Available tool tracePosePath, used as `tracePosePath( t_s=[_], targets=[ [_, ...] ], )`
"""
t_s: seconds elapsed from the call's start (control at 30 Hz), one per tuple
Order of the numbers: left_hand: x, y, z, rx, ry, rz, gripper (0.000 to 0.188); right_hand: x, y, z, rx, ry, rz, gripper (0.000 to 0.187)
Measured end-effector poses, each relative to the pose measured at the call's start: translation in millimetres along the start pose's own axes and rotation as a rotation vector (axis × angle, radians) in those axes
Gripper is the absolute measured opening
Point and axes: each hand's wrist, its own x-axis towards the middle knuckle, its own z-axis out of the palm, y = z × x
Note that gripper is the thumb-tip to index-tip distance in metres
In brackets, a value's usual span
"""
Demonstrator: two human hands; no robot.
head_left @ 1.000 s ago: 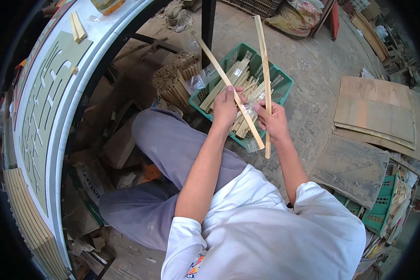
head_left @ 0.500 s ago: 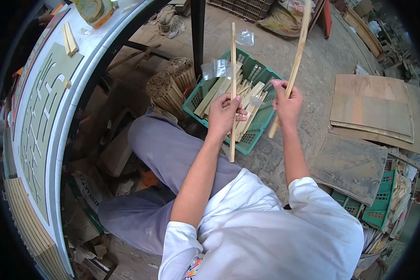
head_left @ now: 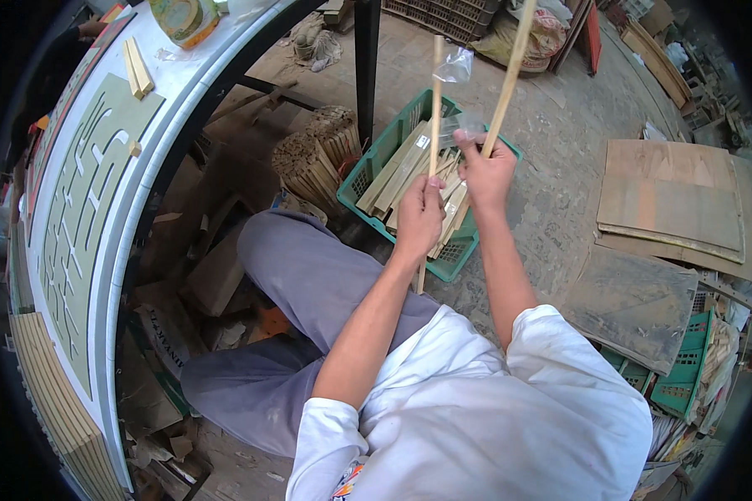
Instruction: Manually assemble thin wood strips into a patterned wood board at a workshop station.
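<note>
My left hand is closed round a slim pale wooden strip, which stands nearly upright in the view. In my right hand is a second wooden strip, gripped lower down and tilted with its top to the right. Between the two strips, at my right fingertips, shows a piece of clear plastic film; whether the fingers pinch it I cannot tell. Another clear film piece is by the top of the left strip. Below both hands stands a green plastic crate with several wooden pieces inside.
Bundled wooden sticks stand left of the crate, beside a black table leg. The white table at left bears a grey-green cut-out panel, two short strips and a tape roll. Plywood sheets lie at right.
My right hand has moved left and slightly up, bringing its strip closer to the left one. A film piece that was left of the left strip now shows right of it, at my right fingers.
</note>
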Motion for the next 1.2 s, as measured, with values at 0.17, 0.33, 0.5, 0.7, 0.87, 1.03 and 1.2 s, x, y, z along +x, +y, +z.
tracePosePath(
  t_s=[0.17, 0.33, 0.5, 0.7, 0.87, 1.03, 1.2],
  targets=[
    [-11, 13, 1, -0.218, -0.172, -0.152, 0.027, 63, 25, -39, 0.209, 0.235, 0.226, 0.024],
    [-16, 22, -5, -0.293, -0.191, -0.201, 0.029, 74, -12, -66, 0.308, 0.17, 0.137, 0.029],
    [-16, 18, 4, -0.187, -0.195, -0.156, 0.023, 43, -58, -14, 0.233, -0.04, 0.031, 0.032],
    [-17, 19, 9, -0.073, -0.125, -0.064, 0.018, 61, -68, 13, 0.046, -0.063, -0.052, 0.029],
    [-26, 16, 0, -0.301, -0.234, -0.137, 0.025, 120, -46, -17, -0.074, 0.086, -0.166, 0.025],
    [-24, 29, -9, -0.386, -0.166, -0.129, 0.03, 154, -43, -86, -0.191, 0.177, -0.1, 0.022],
    [3, 23, -1, -0.477, -0.039, -0.044, 0.022, 51, -40, -104, -0.073, -0.327, 0.159, 0.025]
  ],
)
